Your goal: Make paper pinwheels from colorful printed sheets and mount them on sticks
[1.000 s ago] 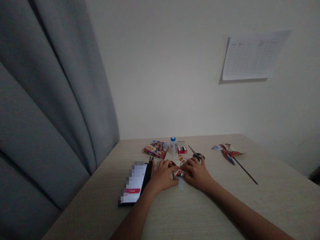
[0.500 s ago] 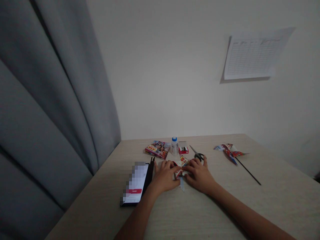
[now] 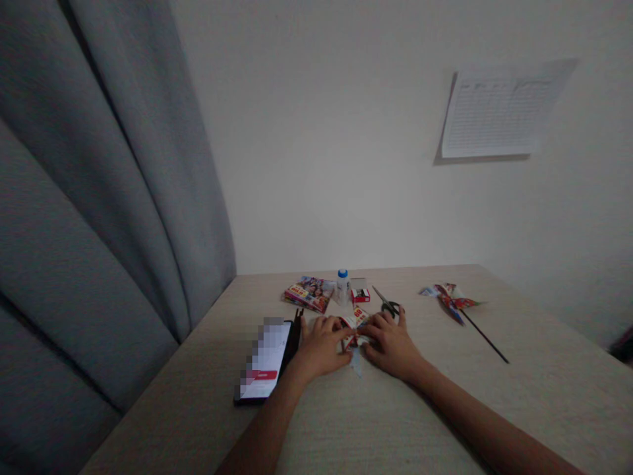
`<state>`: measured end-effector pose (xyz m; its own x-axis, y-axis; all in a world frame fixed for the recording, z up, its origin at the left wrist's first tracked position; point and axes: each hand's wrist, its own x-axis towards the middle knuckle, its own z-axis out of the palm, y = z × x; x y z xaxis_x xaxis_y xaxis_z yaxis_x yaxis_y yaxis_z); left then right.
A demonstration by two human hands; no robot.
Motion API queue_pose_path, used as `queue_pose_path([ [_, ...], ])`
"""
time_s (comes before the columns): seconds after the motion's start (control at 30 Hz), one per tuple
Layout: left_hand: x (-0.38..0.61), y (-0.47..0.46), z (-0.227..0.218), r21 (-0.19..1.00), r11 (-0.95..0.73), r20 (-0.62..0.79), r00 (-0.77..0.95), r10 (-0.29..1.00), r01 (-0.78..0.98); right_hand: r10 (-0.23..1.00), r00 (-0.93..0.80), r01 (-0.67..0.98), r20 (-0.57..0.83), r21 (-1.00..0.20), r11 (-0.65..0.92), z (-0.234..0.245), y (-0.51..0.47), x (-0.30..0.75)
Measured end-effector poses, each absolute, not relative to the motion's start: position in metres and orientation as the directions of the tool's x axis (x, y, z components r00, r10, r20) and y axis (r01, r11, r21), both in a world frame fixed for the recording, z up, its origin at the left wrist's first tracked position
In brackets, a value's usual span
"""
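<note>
A paper pinwheel (image 3: 357, 318) of printed white, red and yellow paper lies on the table between my hands, its points folded in toward the middle. My left hand (image 3: 324, 346) holds it down from the left, thumb and fingertips at its centre. From the right, my right hand (image 3: 390, 344) grips it too, fingers bent over its centre and one finger raised. A pale bluish tip (image 3: 357, 363) sticks out toward me between the thumbs. My fingers hide much of the middle.
Beyond my hands stand a glue bottle (image 3: 343, 287) with a blue cap, a small red box (image 3: 361, 295), scissors (image 3: 386, 301) and printed paper sheets (image 3: 309, 294). A phone (image 3: 264, 363) and dark sticks (image 3: 295, 330) lie left. A finished pinwheel on a stick (image 3: 451, 303) lies right.
The whole view has shifted slightly, so the table things sit a little farther left. Both hands keep nearly the same hold on the paper pinwheel.
</note>
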<state>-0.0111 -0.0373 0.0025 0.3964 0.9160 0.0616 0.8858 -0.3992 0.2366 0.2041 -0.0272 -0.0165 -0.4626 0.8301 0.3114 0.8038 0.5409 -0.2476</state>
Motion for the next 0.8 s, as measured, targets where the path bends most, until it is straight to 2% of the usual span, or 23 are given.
queue_pose_path([
  [0.13,-0.0117,-0.0372,0.0032,0.230,-0.403,0.043,0.405,0.913,0.886,0.821,-0.454,0.808,0.346,-0.230,0.543,-0.0172,-0.0278,0.2048],
  [0.5,-0.0064,-0.0412,0.0039,0.193,-0.404,0.108,0.390,0.914,0.894,0.821,-0.459,0.809,0.339,-0.222,0.544,-0.0194,-0.0257,0.2043],
  [0.8,-0.0080,-0.0386,0.0046,0.222,-0.402,0.087,0.393,0.915,0.888,0.816,-0.461,0.795,0.349,-0.246,0.554,-0.0184,-0.0274,0.2051],
])
